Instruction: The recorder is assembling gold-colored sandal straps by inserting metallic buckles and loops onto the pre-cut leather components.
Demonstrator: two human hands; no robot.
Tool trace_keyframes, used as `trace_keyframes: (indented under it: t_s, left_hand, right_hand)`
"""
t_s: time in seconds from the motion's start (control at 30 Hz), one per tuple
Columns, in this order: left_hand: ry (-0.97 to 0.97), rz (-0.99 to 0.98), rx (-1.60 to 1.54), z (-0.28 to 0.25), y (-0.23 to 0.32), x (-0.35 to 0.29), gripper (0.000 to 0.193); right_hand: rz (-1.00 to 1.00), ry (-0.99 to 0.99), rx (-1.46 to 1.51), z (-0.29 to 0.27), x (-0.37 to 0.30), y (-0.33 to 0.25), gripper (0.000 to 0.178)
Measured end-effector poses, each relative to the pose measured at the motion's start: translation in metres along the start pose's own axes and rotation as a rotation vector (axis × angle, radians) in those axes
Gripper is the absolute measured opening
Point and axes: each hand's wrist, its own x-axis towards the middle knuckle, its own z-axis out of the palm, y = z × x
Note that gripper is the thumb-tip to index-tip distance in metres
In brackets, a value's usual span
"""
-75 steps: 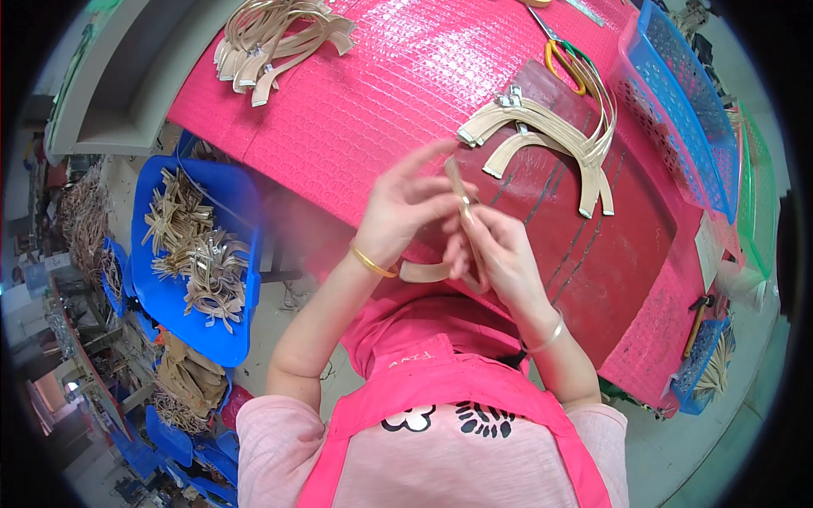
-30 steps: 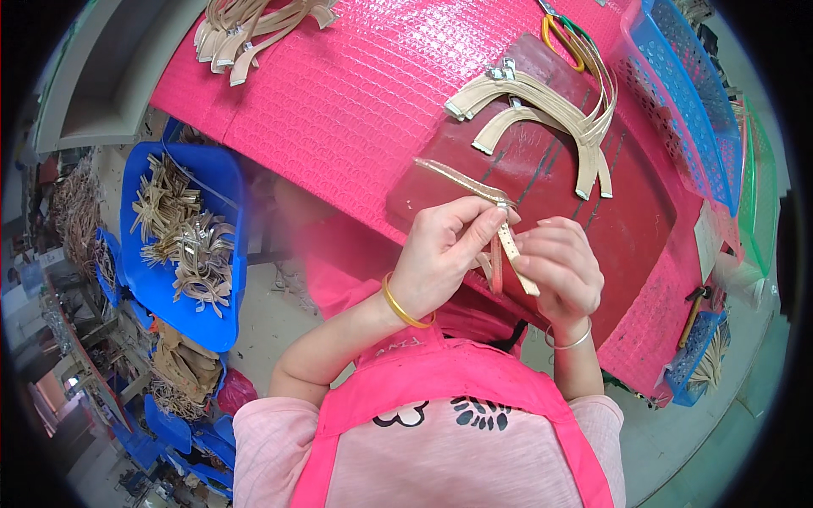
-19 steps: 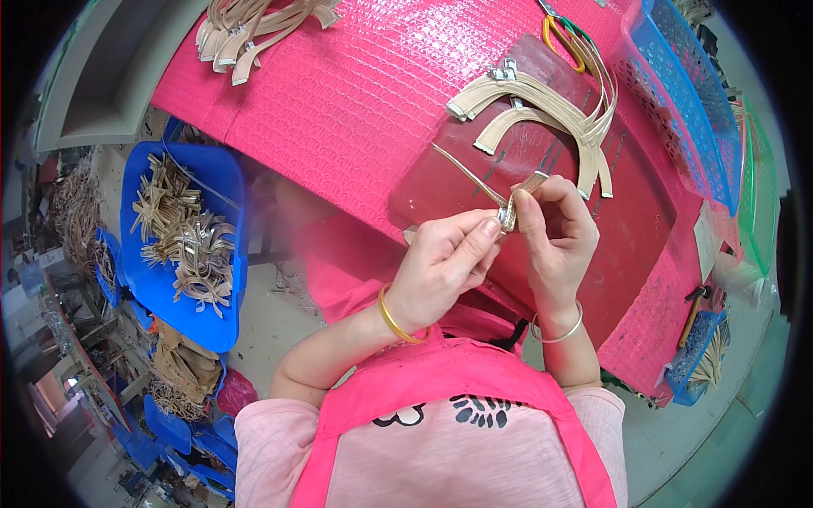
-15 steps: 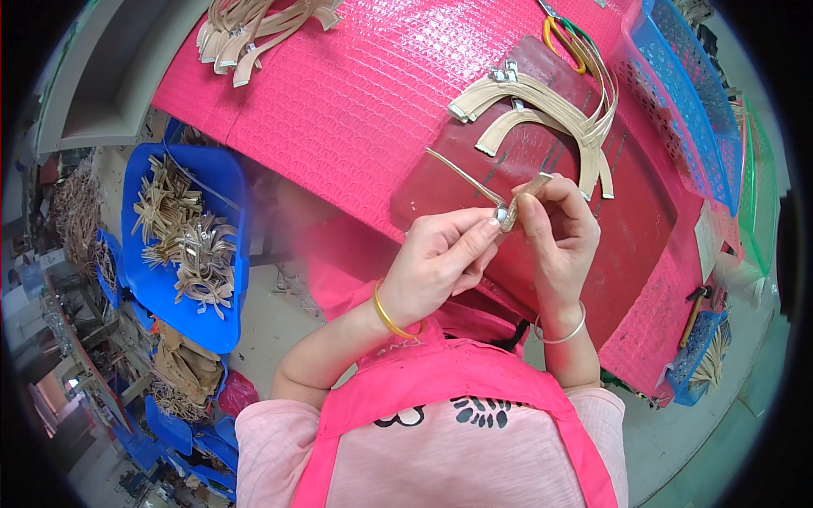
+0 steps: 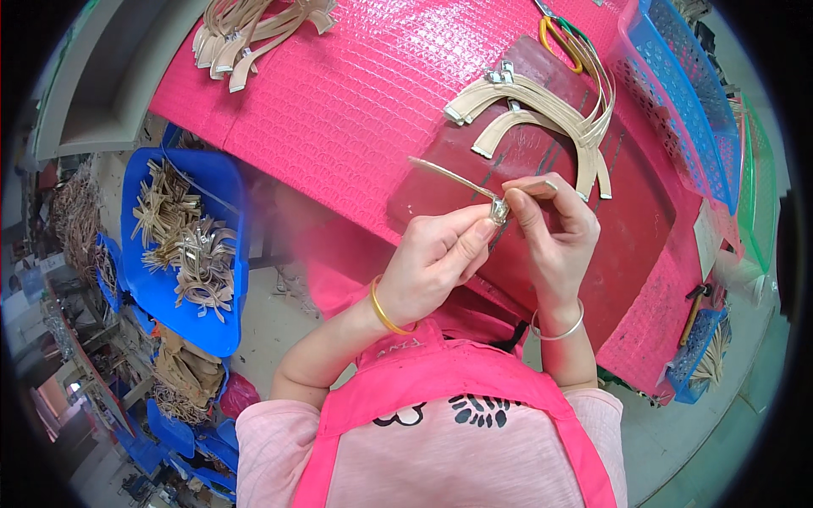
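Beside a blue bin (image 5: 203, 330), the pink table (image 5: 364, 110) bears beige straps (image 5: 544, 103).

This 1 view comes from the left of 2 fisheye cameras worn side by side on the head. It faces steeply down, over the pink apron (image 5: 449, 372) at the bottom, to the left hand (image 5: 440, 258) and right hand (image 5: 559, 241), near and central, with the pink table (image 5: 364, 110) beyond. Its sweep reaches the blue tray (image 5: 213, 328) leftward and a blue basket (image 5: 677, 93) rightward, edges bending toward the dark rim.
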Motion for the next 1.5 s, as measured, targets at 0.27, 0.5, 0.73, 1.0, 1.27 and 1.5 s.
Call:
trace_keyframes:
  t_s: [0.27,0.5,0.73,1.0,1.27,1.5]
  left_hand:
    - [0.149,-0.017,-0.004,-0.006,0.002,-0.004,0.017]
    - [0.254,-0.001,-0.007,-0.006,-0.005,-0.001,0.023]
    - [0.262,0.048,0.136,-0.01,-0.005,0.002,0.028]
    - [0.419,0.314,0.517,-0.011,-0.017,0.01,0.014]
    - [0.479,0.514,0.802,-0.008,-0.027,0.013,0.011]
    - [0.299,0.699,0.968,-0.023,-0.022,0.011,0.01]
  right_hand:
    - [-0.078,-0.175,0.025,-0.008,-0.002,-0.008,0.015]
    - [-0.09,-0.147,0.089,0.002,-0.004,0.002,0.014]
    - [-0.099,-0.207,0.08,0.005,-0.001,0.011,0.015]
    - [0.746,-0.191,0.895,0.006,-0.011,0.009,0.01]
    - [0.649,0.017,0.757,0.027,-0.014,0.023,0.012]
    - [0.398,-0.333,0.305,0.025,0.036,0.023,0.011]
